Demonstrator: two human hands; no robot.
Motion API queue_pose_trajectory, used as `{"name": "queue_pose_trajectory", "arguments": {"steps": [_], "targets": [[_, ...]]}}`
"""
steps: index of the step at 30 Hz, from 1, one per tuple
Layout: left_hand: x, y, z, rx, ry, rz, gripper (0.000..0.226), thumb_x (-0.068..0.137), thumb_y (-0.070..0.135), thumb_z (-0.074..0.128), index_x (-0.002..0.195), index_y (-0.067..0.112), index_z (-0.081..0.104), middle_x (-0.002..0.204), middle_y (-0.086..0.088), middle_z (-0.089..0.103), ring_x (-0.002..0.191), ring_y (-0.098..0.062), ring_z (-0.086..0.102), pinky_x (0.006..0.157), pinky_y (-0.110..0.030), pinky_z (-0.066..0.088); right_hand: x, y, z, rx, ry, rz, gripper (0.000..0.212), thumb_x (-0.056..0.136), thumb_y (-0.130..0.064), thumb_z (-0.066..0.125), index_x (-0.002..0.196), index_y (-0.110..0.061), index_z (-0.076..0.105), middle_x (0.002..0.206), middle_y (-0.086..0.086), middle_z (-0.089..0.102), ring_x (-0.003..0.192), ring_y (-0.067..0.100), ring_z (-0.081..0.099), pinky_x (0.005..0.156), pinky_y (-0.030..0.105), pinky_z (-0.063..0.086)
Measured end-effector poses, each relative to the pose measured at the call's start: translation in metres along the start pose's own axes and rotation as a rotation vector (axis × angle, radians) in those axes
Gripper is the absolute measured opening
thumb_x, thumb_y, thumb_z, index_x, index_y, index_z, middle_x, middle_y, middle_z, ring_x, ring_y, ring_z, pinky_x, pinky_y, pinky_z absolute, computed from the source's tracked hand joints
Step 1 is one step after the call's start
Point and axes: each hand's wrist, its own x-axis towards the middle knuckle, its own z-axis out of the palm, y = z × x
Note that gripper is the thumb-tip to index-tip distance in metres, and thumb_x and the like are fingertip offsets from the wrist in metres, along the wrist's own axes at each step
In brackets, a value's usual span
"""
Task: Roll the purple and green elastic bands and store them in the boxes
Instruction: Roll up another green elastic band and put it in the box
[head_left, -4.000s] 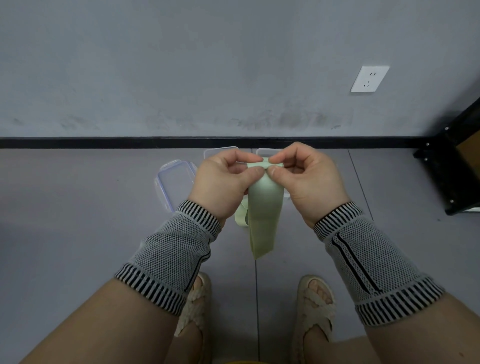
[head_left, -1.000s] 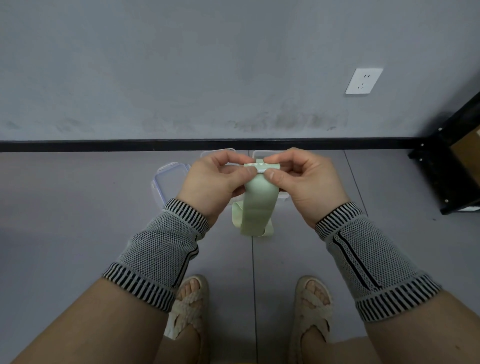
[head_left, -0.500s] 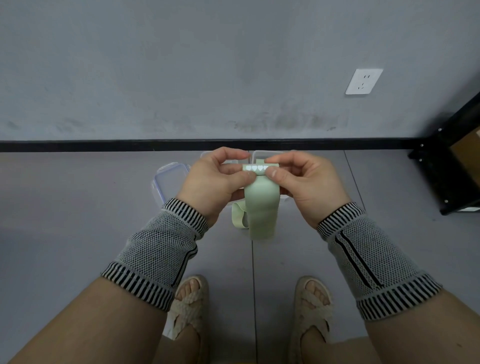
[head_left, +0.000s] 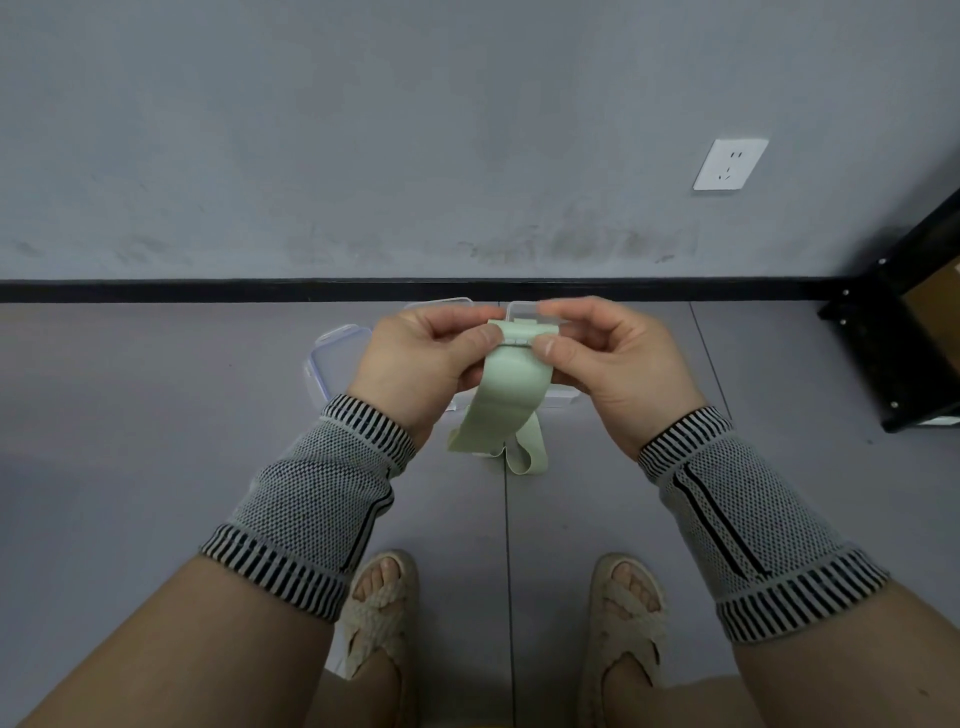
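A pale green elastic band (head_left: 511, 395) is held up in front of the person, its top edge folded into a narrow roll and its loose tail hanging toward the grey floor (head_left: 156, 415). The left hand (head_left: 421, 364) and right hand (head_left: 613, 364) each pinch one end of the roll between thumb and fingers. Beneath the hands, clear plastic boxes (head_left: 558, 402) and a lid (head_left: 332, 364) sit on the floor near the black baseboard (head_left: 208, 290). Striped wrist sleeves (head_left: 317, 499) cover both forearms.

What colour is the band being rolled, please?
Pale green band, pinched by both hands; seen in the head view.
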Motion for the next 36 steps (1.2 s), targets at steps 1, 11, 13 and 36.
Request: {"name": "queue_pose_trajectory", "arguments": {"steps": [1, 11, 13, 36], "targets": [[0.0004, -0.0004, -0.0003, 0.004, 0.004, 0.005, 0.020, 0.086, -0.001, 0.060, 0.080, 0.015, 0.070, 0.067, 0.001, 0.071, 0.062, -0.009, 0.063, 0.065, -0.022, 0.055, 0.0001, 0.0002, -0.0003, 0.005, -0.002, 0.015, 0.020, 0.083, -0.004, 0.067, 0.093, -0.021, 0.068, 0.087, 0.013, 0.070, 0.080, 0.023, 0.069, 0.074, 0.034, 0.057], [0.0023, -0.0044, -0.0007, 0.122, 0.016, -0.032, 0.014, 0.085, 0.012, 0.065, 0.097, 0.018, 0.069, 0.080, -0.002, 0.069, 0.071, -0.011, 0.065, 0.060, -0.019, 0.050, -0.0011, -0.0032, -0.0005, -0.020, 0.043, -0.029, 0.018, 0.082, 0.002, 0.066, 0.085, -0.016, 0.068, 0.083, 0.014, 0.069, 0.073, 0.019, 0.068, 0.065, 0.026, 0.055], [0.0014, -0.0045, 0.0000, 0.180, 0.020, -0.015, 0.011, 0.086, 0.014, 0.065, 0.090, 0.023, 0.070, 0.080, -0.002, 0.070, 0.072, -0.011, 0.064, 0.056, -0.016, 0.047, -0.0010, -0.0030, -0.0008, -0.037, 0.051, -0.044, 0.019, 0.081, 0.003, 0.067, 0.086, -0.016, 0.068, 0.086, 0.017, 0.069, 0.076, 0.022, 0.068, 0.068, 0.028, 0.057], [0.0019, -0.0041, 0.0029, 0.102, 0.047, 0.046, 0.021, 0.083, -0.003, 0.063, 0.086, 0.017, 0.067, 0.073, 0.002, 0.069, 0.064, -0.009, 0.058, 0.059, -0.018, 0.048, 0.0021, 0.0017, -0.0017, -0.046, 0.061, 0.021, 0.014, 0.082, -0.006, 0.069, 0.086, -0.018, 0.069, 0.078, 0.004, 0.068, 0.067, 0.009, 0.062, 0.063, 0.021, 0.051]]}}
